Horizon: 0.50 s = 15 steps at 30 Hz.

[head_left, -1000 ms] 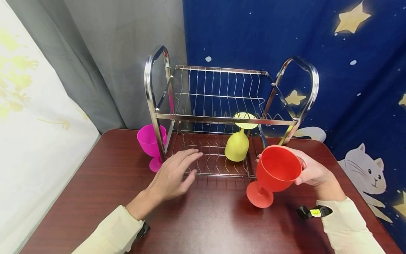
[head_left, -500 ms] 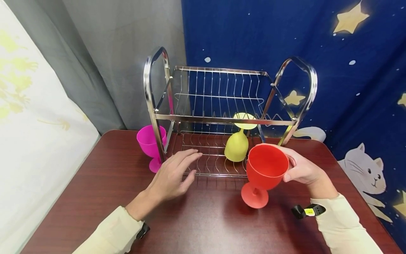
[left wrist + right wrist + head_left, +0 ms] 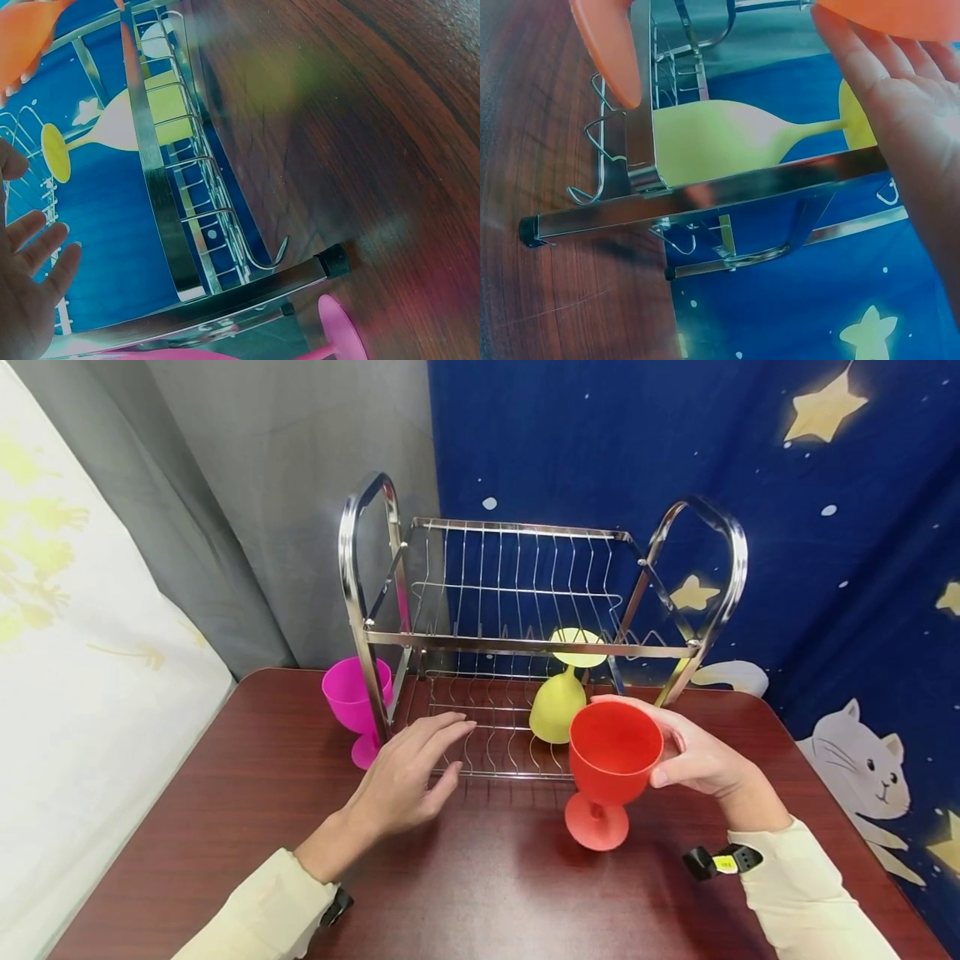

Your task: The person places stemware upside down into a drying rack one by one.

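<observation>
My right hand grips the bowl of a red goblet, held tilted low over the table by the front right of the chrome two-tier dish rack. The goblet's red foot is close to the rack's front rail. A yellow goblet stands upside down on the lower tier, just behind the red one. My left hand lies open, fingers straight, over the lower tier's front edge and holds nothing. A pink goblet stands upright outside the rack's left end.
The rack stands at the back of a dark red wooden table. A grey curtain and a blue starry cloth hang right behind it. The pink goblet's foot sits by the rack's rubber-tipped leg.
My right hand has carried the red goblet leftward and toward the rack, now in front of the yellow goblet. The left hand has stayed put.
</observation>
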Each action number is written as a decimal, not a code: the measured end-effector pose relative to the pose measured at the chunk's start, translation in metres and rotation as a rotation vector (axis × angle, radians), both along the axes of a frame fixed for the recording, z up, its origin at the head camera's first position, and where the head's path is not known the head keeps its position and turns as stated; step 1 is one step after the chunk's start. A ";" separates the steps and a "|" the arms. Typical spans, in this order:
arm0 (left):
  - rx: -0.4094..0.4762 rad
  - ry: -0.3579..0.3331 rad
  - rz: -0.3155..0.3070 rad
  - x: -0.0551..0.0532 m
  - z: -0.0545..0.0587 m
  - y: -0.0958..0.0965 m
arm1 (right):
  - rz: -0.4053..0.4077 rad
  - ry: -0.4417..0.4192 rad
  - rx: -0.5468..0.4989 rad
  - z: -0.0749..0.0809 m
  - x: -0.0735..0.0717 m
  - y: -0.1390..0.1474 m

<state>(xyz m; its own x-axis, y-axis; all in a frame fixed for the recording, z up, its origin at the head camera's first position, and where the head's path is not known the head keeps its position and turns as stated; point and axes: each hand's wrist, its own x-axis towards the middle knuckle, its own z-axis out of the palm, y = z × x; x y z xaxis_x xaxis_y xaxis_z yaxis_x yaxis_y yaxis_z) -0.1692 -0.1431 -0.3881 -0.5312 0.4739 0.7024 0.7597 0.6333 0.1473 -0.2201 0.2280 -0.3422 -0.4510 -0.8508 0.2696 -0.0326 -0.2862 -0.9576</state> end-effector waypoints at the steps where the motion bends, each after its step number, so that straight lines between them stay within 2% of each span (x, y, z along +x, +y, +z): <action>1: 0.000 0.000 0.000 0.000 0.000 0.000 | 0.001 0.004 0.000 0.000 0.000 -0.002; 8: 0.006 0.007 0.000 0.000 0.000 0.000 | -0.015 -0.020 0.004 -0.003 0.001 -0.009; 15: 0.005 0.009 -0.001 -0.001 0.000 -0.001 | -0.091 -0.034 0.067 -0.003 0.003 -0.012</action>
